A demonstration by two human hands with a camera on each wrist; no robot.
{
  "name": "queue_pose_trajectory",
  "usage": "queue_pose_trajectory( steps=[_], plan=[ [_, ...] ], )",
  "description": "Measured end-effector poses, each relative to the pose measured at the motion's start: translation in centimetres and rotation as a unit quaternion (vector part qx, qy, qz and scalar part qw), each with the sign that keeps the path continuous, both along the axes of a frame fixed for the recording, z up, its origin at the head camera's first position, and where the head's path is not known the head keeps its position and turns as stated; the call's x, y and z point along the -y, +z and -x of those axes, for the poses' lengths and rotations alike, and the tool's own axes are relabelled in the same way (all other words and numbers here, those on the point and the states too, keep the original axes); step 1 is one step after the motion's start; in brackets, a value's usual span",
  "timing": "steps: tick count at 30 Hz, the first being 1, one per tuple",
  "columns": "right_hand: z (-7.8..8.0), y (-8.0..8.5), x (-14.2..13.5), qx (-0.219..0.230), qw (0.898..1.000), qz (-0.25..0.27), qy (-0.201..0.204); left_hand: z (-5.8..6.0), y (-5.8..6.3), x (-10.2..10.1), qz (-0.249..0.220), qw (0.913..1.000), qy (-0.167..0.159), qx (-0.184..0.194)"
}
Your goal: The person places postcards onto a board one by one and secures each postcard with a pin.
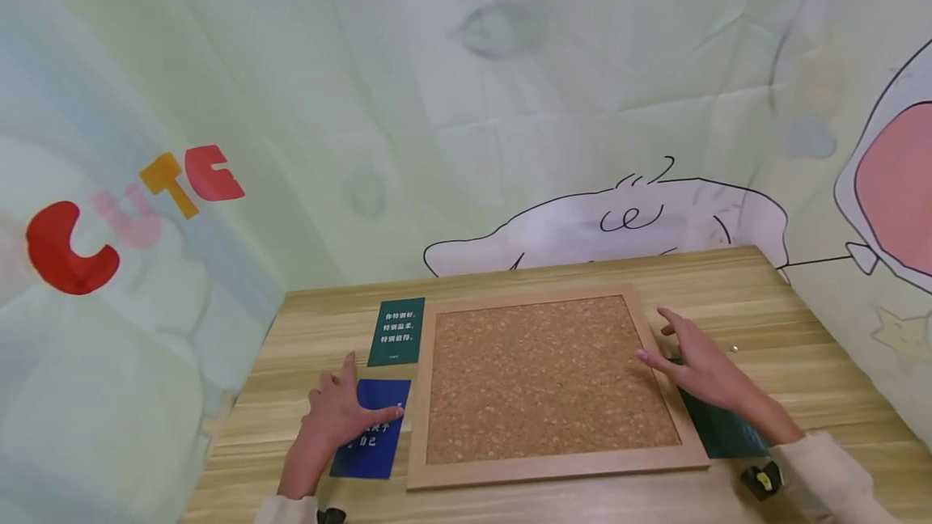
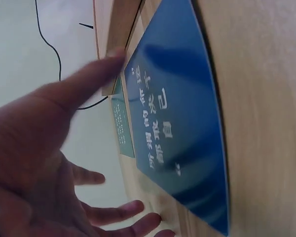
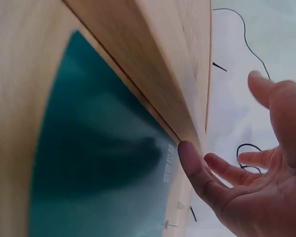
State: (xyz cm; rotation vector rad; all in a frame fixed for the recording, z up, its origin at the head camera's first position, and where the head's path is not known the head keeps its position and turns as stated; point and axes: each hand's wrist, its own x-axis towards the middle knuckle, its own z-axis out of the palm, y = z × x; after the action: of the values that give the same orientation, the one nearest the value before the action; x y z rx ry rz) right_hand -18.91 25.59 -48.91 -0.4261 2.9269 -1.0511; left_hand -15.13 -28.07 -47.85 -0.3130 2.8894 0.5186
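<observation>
A cork board (image 1: 546,378) in a light wooden frame lies flat on the table. My left hand (image 1: 336,413) hovers with spread fingers over a blue card (image 1: 371,459) with white writing, left of the board; its thumb overlaps the card. Behind that card lies a green card (image 1: 396,334) with white text. At the board's right edge, my right hand (image 1: 702,370) has its fingers apart, the thumb over the frame. Under this hand sits a dark green card (image 3: 98,148), partly hidden in the head view. Neither hand grips anything.
A small clear push pin (image 1: 734,348) rests on the table right of the right hand. The wood-grain table (image 1: 328,314) ends at a hanging backdrop (image 1: 349,103) with cartoon drawings and coloured letters, which also runs along both sides.
</observation>
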Motion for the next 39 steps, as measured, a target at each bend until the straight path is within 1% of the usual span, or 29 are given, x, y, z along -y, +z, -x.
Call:
queue_pose_trajectory(
  steps=[6,8,14,17,22,25,28,30,34,39],
  plan=[
    [-0.3,-0.6,0.2,0.018,0.999,0.025,-0.009,-0.2,0.1,-0.3,-0.009,0.9995,0.027,0.014],
    [-0.4,-0.8,0.2,0.019,0.999,0.026,-0.014,-0.2,0.1,-0.4,-0.018,0.9991,0.034,0.017],
    [-0.5,-1.0,0.5,0.016,0.999,0.015,-0.031,-0.3,0.0,-0.3,-0.054,0.9972,0.045,0.025],
    [-0.5,-0.9,0.5,0.015,0.999,0.008,-0.033,-0.3,-0.1,-0.1,-0.062,0.9967,0.044,0.027],
    [-0.5,-1.0,0.5,0.014,0.999,-0.002,-0.035,-0.5,-0.3,0.4,-0.075,0.996,0.046,0.016],
    [-0.4,-1.1,0.5,0.014,0.999,-0.004,-0.036,-0.6,-0.3,0.8,-0.085,0.9956,0.039,-0.004],
    [-0.4,-1.2,0.4,0.013,0.999,-0.004,-0.036,-0.7,0.0,1.3,-0.104,0.9938,0.029,-0.026],
    [-0.4,-1.2,0.5,0.013,0.999,-0.004,-0.038,-0.7,0.3,1.5,-0.126,0.9911,0.03,-0.033],
    [-0.4,-1.3,0.5,0.008,0.999,-0.005,-0.04,-0.7,1.1,1.7,-0.175,0.9833,0.043,-0.025],
    [-0.3,-1.5,0.4,0.006,0.999,-0.004,-0.039,-0.4,2.4,1.5,-0.194,0.9794,0.048,-0.029]
  ],
)
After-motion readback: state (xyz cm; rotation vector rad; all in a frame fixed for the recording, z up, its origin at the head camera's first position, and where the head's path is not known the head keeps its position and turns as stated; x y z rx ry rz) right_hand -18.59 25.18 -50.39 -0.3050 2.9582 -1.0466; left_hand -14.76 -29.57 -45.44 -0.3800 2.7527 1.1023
